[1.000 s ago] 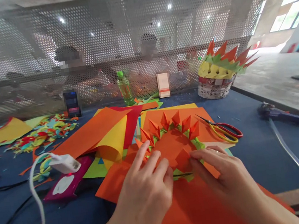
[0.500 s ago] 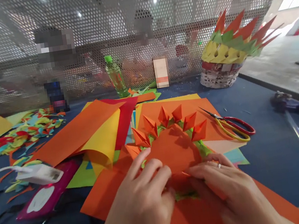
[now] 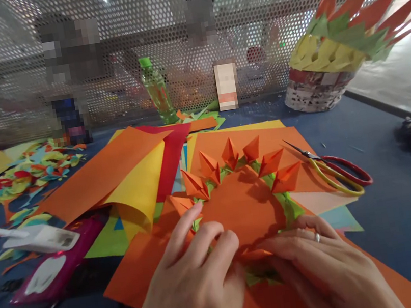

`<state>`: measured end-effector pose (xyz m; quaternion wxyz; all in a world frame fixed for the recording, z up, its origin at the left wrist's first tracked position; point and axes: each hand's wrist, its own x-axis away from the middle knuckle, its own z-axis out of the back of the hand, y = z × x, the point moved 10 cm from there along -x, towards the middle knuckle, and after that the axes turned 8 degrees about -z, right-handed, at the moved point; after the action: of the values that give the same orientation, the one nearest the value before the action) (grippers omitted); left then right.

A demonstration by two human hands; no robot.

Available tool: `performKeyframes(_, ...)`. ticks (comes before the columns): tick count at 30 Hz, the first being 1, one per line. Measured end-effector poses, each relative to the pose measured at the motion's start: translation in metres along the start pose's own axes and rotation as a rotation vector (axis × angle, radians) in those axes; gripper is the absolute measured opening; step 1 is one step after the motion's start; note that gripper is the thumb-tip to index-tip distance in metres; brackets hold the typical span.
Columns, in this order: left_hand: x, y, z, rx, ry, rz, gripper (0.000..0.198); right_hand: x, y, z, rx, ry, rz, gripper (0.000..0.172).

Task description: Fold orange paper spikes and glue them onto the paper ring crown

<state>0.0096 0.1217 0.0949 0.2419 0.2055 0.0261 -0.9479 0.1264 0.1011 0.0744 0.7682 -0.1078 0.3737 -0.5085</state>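
A paper crown [image 3: 287,206], a green ring set with folded orange points, rests on orange sheets. My left hand [image 3: 196,274] is closed round its near left rim, the index finger lying along the outside by an orange point. At the near right rim, my right hand [image 3: 325,259], with a ring on one finger, pinches the crown where a folded orange paper piece [image 3: 257,254] shows. My fingertips partly hide the near rim. Several orange points [image 3: 229,154] stand round the far side. Flat orange paper [image 3: 247,204] shows through the ring's middle.
Scissors [image 3: 333,171] lie right of the crown. Coloured sheets [image 3: 107,168] and paper scraps [image 3: 27,175] spread leftward, near a white charger [image 3: 48,237] on a magenta packet [image 3: 57,274]. Behind stand a green-capped bottle [image 3: 157,91], a woven paper pineapple basket [image 3: 323,87] and a perforated metal screen [image 3: 173,40].
The view has shifted, and the scissors and basket sit farther right. More of the folded orange piece shows at my right fingertips. Both hands stay on the near rim.
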Motion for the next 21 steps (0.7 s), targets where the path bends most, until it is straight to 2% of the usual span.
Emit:
performKeyframes(4,-0.0003,-0.0013,0.0024,-0.001,0.024,0.013,0.04,-0.0017,-0.0029,0.0022,-0.011,0.008,0.033,0.029)
performKeyframes(12,-0.0074,0.0019,0.0078,-0.091,0.05,-0.097,0.019,0.0003,-0.003,-0.0048,0.022,0.005,0.082,0.031)
performKeyframes(17,-0.0075,0.0037,0.0061,-0.1,0.05,-0.097,0.02,-0.0003,-0.0065,-0.0042,0.01,0.002,0.101,0.032)
performKeyframes(21,-0.0014,0.0018,0.005,-0.068,0.066,-0.022,0.026,-0.0013,-0.0088,-0.0032,0.013,0.005,0.114,0.03)
